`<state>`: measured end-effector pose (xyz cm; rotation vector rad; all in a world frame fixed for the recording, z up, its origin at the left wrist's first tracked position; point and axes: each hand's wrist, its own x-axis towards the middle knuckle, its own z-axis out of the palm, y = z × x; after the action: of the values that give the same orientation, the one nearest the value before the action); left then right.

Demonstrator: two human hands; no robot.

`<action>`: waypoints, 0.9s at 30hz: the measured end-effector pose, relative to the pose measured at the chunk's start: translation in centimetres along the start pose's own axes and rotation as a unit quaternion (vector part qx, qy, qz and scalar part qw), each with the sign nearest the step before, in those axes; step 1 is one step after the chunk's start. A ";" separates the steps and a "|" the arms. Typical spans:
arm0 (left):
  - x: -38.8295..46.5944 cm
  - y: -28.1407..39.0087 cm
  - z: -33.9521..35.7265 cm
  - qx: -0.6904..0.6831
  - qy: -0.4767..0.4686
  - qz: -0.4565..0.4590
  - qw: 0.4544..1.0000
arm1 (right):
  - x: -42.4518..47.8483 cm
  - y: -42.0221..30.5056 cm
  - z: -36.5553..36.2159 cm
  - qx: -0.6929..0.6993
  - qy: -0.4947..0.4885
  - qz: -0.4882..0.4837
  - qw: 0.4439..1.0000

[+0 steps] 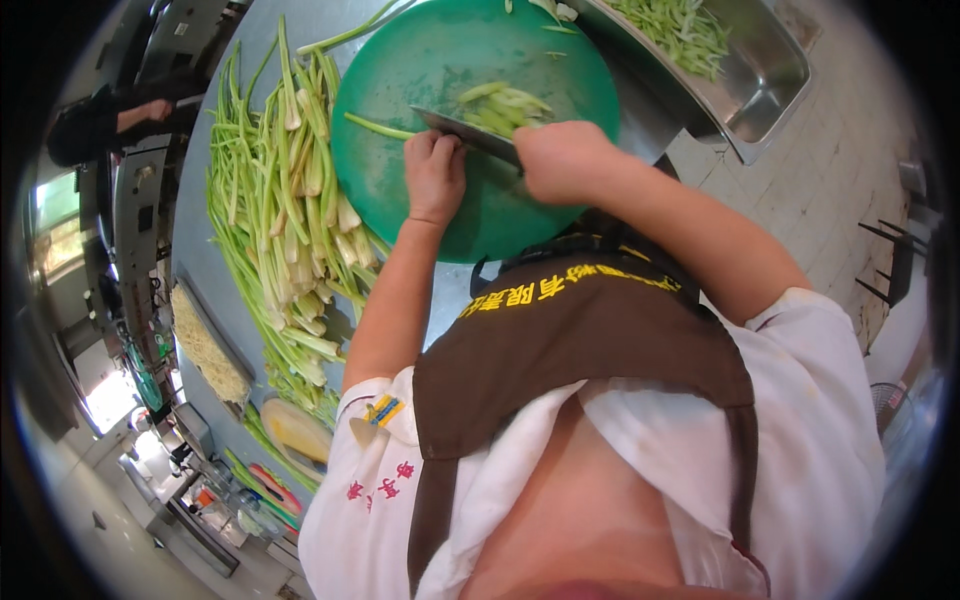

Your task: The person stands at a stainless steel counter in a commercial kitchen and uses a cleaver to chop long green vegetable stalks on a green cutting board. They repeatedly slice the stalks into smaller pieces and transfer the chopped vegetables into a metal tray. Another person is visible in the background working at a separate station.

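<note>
On a round green cutting board point(390, 195), my left hand point(436, 174) presses a thin celery stalk point(375, 126) whose end sticks out to the left. My right hand point(562, 161) grips the handle of a kitchen knife point(480, 139), its blade slanting across the board right beside my left fingertips. Behind the blade lies a small pile of sliced celery point(502, 103). Whether the edge touches the stalk is hidden by the blade and fingers. A large heap of celery stalks point(292, 180) lies on the metal table left of the board.
A deep steel pan point(765, 90) holding cut celery point(675, 34) stands at the upper right. Along the table's left side sit a tray of pale shreds point(202, 341) and an oval yellowish item point(300, 429). Another person's arm point(142, 114) shows at far left.
</note>
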<state>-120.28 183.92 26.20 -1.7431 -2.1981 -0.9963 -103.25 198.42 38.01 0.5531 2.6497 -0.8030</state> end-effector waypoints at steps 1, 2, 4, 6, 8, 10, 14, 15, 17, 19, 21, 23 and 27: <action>0.1 0.0 0.1 0.000 -0.002 0.002 1.000 | 0.5 0.1 0.7 0.002 0.003 0.008 1.000; 0.0 -0.2 0.1 0.001 -0.003 0.002 1.000 | 1.2 0.2 1.1 0.007 0.019 0.001 1.000; -0.1 -0.4 0.1 0.003 -0.004 -0.001 1.000 | 2.3 -0.3 1.2 0.017 0.049 -0.012 0.999; -0.4 -0.5 0.0 0.005 -0.006 -0.006 1.000 | 1.5 -0.4 0.0 0.013 0.052 -0.013 0.998; -0.4 -0.2 0.2 0.001 0.007 -0.013 1.000 | 1.2 -0.6 -0.3 0.014 0.035 -0.011 0.999; -0.6 -0.2 0.1 0.002 0.001 -0.016 1.000 | 1.3 -0.5 0.0 0.016 0.005 -0.002 1.000; -0.2 -0.6 0.0 -0.010 -0.006 -0.022 1.000 | 3.4 -1.1 1.8 0.031 0.054 0.003 0.998; 0.0 -0.6 -0.2 -0.021 -0.004 -0.027 0.999 | 3.1 -1.0 1.9 0.031 0.044 -0.003 0.999; -0.3 -1.8 -1.0 -0.006 -0.005 -0.039 0.999 | 2.5 -1.0 1.7 0.030 0.025 -0.015 0.999; -0.2 -2.2 -1.2 0.007 -0.010 -0.033 0.999 | 1.7 0.1 1.3 0.024 0.020 0.000 1.000; 0.3 -1.8 -1.3 0.013 -0.023 -0.010 1.000 | 0.4 1.3 0.5 0.001 0.037 0.012 0.999; 0.0 -0.8 -0.4 0.006 -0.030 -0.014 0.999 | -0.3 1.0 0.4 0.013 0.057 0.033 0.998; -0.2 0.6 0.5 -0.027 -0.023 -0.013 0.999 | -2.1 0.1 -1.7 -0.009 -0.006 0.027 1.000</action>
<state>-119.53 184.11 25.90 -1.7822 -2.2464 -1.0415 -101.69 198.92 40.17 0.6096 2.6174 -0.7644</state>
